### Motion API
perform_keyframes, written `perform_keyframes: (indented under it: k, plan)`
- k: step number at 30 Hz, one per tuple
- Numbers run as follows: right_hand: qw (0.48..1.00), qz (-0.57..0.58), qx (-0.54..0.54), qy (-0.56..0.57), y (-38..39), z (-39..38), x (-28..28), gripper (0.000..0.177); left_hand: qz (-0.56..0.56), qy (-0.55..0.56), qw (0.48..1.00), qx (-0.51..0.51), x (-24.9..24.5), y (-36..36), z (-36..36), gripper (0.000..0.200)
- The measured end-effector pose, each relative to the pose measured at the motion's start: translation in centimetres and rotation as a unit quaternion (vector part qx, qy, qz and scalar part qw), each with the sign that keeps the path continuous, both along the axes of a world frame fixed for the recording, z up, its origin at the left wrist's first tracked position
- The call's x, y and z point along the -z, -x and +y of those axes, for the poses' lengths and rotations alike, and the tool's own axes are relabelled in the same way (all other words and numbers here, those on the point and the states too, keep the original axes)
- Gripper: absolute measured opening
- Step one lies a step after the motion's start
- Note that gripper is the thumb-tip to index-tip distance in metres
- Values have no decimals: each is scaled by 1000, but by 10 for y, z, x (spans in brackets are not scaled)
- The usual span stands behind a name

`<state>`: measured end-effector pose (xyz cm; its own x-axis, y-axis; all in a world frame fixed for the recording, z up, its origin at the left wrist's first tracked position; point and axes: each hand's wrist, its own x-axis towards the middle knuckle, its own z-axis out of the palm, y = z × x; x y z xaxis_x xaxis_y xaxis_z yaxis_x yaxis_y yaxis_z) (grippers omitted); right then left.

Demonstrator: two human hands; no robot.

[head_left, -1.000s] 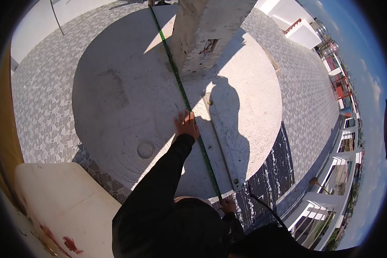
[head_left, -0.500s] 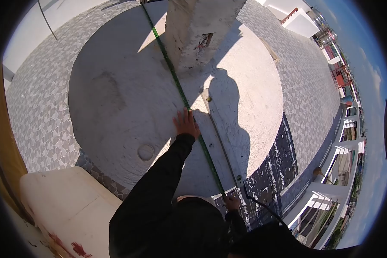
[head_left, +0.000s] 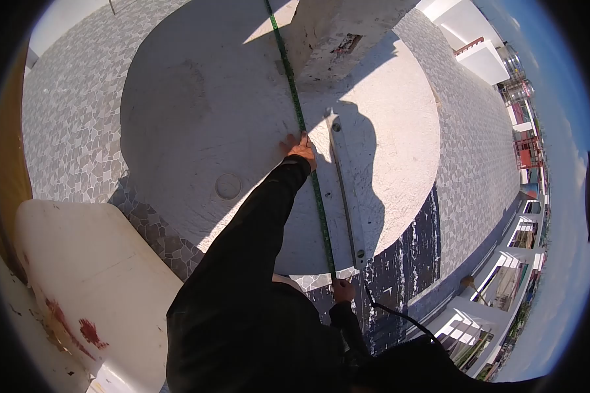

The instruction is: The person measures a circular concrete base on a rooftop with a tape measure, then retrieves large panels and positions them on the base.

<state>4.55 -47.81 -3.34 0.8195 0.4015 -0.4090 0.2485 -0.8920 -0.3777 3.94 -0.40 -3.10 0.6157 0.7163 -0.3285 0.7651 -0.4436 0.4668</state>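
Note:
A long green measuring tape (head_left: 316, 190) runs lengthwise across the round concrete slab (head_left: 177, 137), passing beside the pillar (head_left: 347, 39). My left hand (head_left: 300, 152) reaches out over the tape with fingers apart; one finger lies along it, and the others are blurred at its left. Close to my body, my right hand (head_left: 342, 290) is closed around the near end of the tape. Just right of the tape lies a long straight pale bar (head_left: 345, 183) with a round fitting near each end. Whatever is inside my right fist is hidden.
Patterned stone-look flooring (head_left: 78, 124) surrounds the slab. A large whitish block with red stains (head_left: 98, 255) stands at the lower left. Dark flaking strips (head_left: 400, 262) lie at the lower right, crossed by a black cable (head_left: 403, 314). A parapet with openings (head_left: 498, 275) runs along the right.
My view has shifted, so the slab and pillar sit further right. My left hand has slid further along the tape, away from me. My right hand still grips the near end.

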Motion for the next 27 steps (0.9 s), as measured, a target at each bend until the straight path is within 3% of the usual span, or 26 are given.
perform_keyframes:
  k: [1,3,4,6,7,9,11,13,14,15,16,17,19,22,27]
  plan:
    - [1000,-22,-13,4,-5,-9,17,31,75,-15,997,18,-34,3,1,67]
    - [1000,0,7,-23,-3,-9,16,42,79,15,997,23,-48,8,2,69]
    - [999,15,-31,-9,-1,-10,17,42,61,41,997,22,-23,-4,8,72]
    - [991,-54,-50,-112,-6,-13,13,41,-37,95,977,-189,27,-34,21,58]
    - [998,-54,-16,-28,-4,-5,8,42,38,51,989,-134,29,-42,26,53]
    - [996,-55,-58,-29,0,11,-19,43,38,71,982,-170,33,-47,31,53]
    - [995,-35,-70,-61,-6,10,-12,44,30,65,979,-191,93,-77,53,51]
    - [994,-52,-82,-57,2,32,-33,44,85,10,994,-70,19,-28,29,49]
    - [994,-70,-49,-66,2,40,-33,44,95,-12,990,-100,65,-47,35,49]
    - [986,-119,-84,-79,2,47,-32,43,101,-36,986,-127,55,-41,36,49]
    - [975,-167,-118,-87,1,57,-31,43,152,-21,987,-47,43,-41,29,54]
    - [975,-180,-83,-96,1,70,-33,43,159,-68,985,-10,36,-34,29,54]
    - [976,-148,-99,-122,5,101,-37,44,155,-50,986,21,-4,-12,30,72]
    - [982,-143,-78,-99,7,152,-41,39,171,-108,968,149,-44,15,30,68]
    - [985,-157,-33,-60,5,228,-23,28,127,-169,948,238,-40,28,48,60]
